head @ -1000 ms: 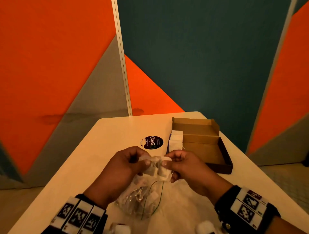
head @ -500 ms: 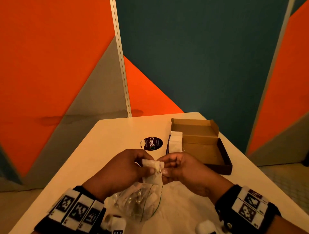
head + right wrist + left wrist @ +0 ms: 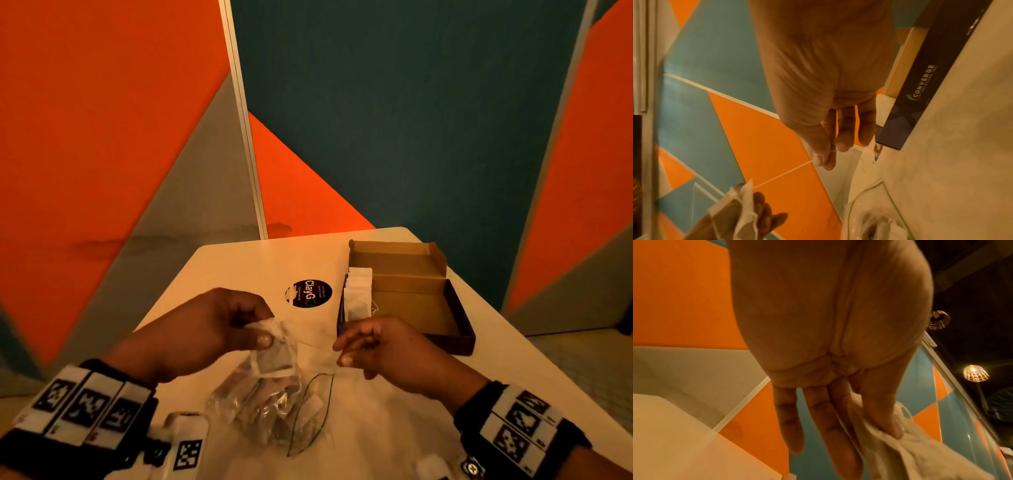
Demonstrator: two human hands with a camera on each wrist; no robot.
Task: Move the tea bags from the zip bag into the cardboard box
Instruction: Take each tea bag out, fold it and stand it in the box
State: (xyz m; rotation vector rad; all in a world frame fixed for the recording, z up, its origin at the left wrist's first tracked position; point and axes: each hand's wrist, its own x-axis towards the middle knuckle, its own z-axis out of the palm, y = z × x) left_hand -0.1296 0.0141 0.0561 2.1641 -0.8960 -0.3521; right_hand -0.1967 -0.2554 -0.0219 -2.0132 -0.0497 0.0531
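Left hand point(image 3: 205, 329) is hovering above the near part of the table point(image 3: 239, 270), thumb pressing down over the curled forefinger and pinching the top corner of a tea bag point(image 3: 274, 356); the bag is hanging from that pinch, just over the zip bag point(image 3: 274, 411). Right hand point(image 3: 387, 346) is sitting level with it, a little to the right, thumb and forefinger closing on the tea bag's string point(image 3: 783, 173).

Zip bag is lying crumpled on the table between the wrists, mouth open toward the far side, more tea bags showing inside. Cardboard box point(image 3: 455, 329) is standing open at the far right of the table, a row of white tea bags point(image 3: 358, 294) standing on edge against its left wall. A round dark sticker point(image 3: 310, 293) is lying left of the box.

Right wrist view is giving what the head view barely shows: the string running taut from the right fingertips point(image 3: 820, 158) down to the tea bag in the left hand, and the box's dark outer side with lettering. Left wrist view is showing the left thumb point(image 3: 885, 415) clamping the paper against the fingers, the other fingers reaching out straight
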